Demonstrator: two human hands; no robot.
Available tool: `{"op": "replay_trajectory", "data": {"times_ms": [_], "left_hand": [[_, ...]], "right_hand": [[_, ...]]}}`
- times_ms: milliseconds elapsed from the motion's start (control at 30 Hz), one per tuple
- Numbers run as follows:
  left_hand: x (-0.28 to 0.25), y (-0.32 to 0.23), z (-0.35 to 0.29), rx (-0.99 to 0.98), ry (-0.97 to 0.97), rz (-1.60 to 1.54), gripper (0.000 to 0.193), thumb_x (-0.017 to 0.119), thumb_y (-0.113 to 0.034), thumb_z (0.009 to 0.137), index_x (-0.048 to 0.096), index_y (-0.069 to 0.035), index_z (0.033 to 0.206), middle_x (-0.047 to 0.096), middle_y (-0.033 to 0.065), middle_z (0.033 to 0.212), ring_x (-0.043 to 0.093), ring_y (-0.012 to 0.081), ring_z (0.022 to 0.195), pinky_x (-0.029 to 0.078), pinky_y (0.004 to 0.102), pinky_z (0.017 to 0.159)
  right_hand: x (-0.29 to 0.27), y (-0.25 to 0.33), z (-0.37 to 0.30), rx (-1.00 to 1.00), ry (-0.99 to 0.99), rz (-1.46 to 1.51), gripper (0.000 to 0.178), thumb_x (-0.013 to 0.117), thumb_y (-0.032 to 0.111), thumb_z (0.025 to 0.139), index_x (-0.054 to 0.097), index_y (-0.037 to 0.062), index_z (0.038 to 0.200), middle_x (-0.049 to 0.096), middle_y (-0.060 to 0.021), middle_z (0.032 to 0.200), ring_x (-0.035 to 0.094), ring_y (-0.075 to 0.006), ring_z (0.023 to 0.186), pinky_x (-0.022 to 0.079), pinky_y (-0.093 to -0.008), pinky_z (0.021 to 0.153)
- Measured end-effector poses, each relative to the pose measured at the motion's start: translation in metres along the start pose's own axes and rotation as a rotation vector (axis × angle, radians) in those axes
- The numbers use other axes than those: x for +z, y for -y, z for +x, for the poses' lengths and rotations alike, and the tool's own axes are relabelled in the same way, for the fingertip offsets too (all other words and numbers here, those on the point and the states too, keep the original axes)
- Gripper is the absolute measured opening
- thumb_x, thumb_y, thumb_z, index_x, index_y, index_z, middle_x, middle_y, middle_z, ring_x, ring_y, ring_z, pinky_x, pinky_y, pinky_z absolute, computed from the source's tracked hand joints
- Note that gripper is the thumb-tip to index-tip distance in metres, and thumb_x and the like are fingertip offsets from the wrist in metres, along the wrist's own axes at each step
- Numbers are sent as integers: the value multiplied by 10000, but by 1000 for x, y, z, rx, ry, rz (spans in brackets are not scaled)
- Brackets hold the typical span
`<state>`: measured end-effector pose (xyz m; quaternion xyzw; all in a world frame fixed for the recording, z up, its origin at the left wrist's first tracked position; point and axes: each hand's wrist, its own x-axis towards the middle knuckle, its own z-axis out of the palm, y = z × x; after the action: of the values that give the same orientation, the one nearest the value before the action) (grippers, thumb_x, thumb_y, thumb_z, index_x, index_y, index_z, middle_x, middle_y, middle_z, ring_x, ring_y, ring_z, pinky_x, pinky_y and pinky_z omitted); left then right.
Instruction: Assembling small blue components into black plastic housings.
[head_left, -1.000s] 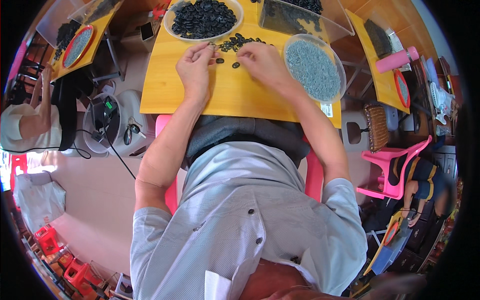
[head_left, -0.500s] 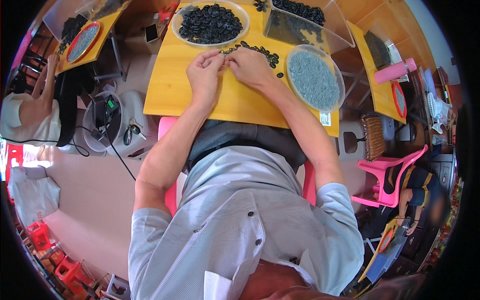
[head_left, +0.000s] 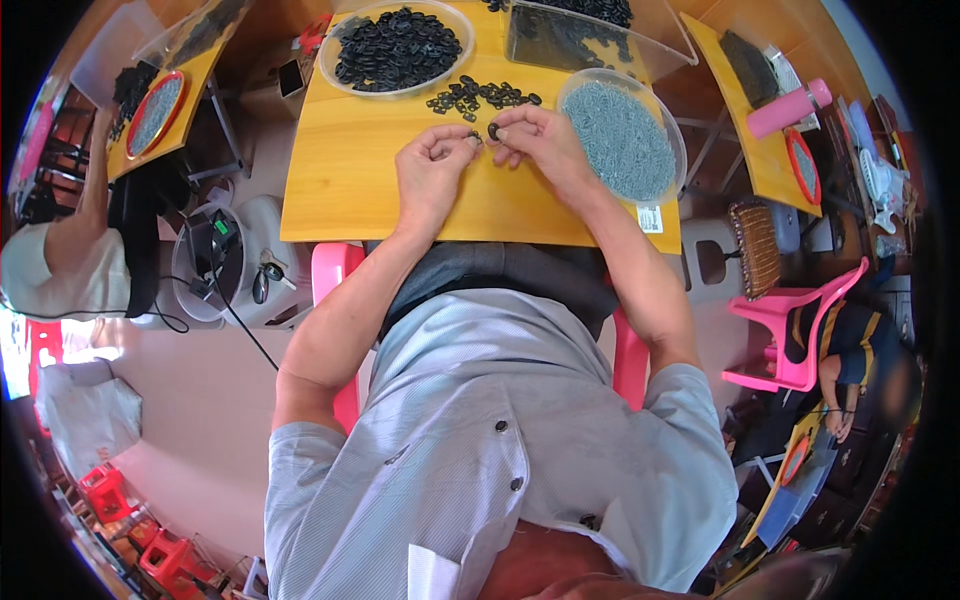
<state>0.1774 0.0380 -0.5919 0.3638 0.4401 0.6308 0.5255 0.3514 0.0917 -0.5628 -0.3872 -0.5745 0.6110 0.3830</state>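
Over the yellow table (head_left: 350, 185) my left hand (head_left: 430, 175) pinches a small dark piece (head_left: 475, 136) between thumb and fingertips; its exact kind is too small to make out. Close beside it, my right hand (head_left: 548, 150) holds a small black oval piece (head_left: 493, 131) upright between thumb and forefinger. A narrow gap shows between the two held pieces. Just beyond my fingers lies a loose pile of similar black pieces (head_left: 470, 98). To the right of my right hand is a round tub (head_left: 683, 165) full of small grey pin-like parts (head_left: 620, 135).
A round clear tub (head_left: 326, 65) of black pieces stands at the far left of the table. At the far right stands a clear rectangular bin (head_left: 560, 50). A co-worker (head_left: 75, 265) sits left; a pink bottle (head_left: 790, 108) lies on the right-hand table. Pink chair (head_left: 780, 335) behind right.
Both hands have come back from the loose pile toward me, uncovering it, and have drawn slightly apart. A black oval piece now shows in my right hand. The view has shifted slightly.
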Motion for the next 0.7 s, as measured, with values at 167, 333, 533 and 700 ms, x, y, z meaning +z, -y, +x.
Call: {"op": "replay_trajectory", "data": {"times_ms": [167,333,533,700], "left_hand": [[0,0,0,-6,10,83,207,687,-21,882,631,68,1061,705,90,873,666,126,802,512,223,749],[0,0,0,-16,0,87,194,682,-17,886,637,63,1057,703,85,867,652,113,779,500,216,724],[-1,-1,0,-9,4,86,179,679,-17,890,642,63,1046,702,81,862,647,108,768,498,213,718],[0,-3,0,8,-22,24,183,675,-14,896,635,58,1059,711,101,891,671,125,806,513,226,711]], "right_hand": [[2,7,-7,20,24,-18,200,618,84,924,628,-47,1074,714,-123,923,672,-152,752,509,-255,665],[0,2,-6,42,30,62,200,620,91,922,633,-32,1079,718,-116,935,672,-148,759,517,-251,666],[-2,-1,-5,104,41,166,206,626,105,926,628,-25,1086,718,-117,938,677,-154,763,523,-246,674],[-1,1,-6,52,33,44,195,621,87,920,646,-29,1074,713,-101,897,662,-131,747,513,-240,667]]}}
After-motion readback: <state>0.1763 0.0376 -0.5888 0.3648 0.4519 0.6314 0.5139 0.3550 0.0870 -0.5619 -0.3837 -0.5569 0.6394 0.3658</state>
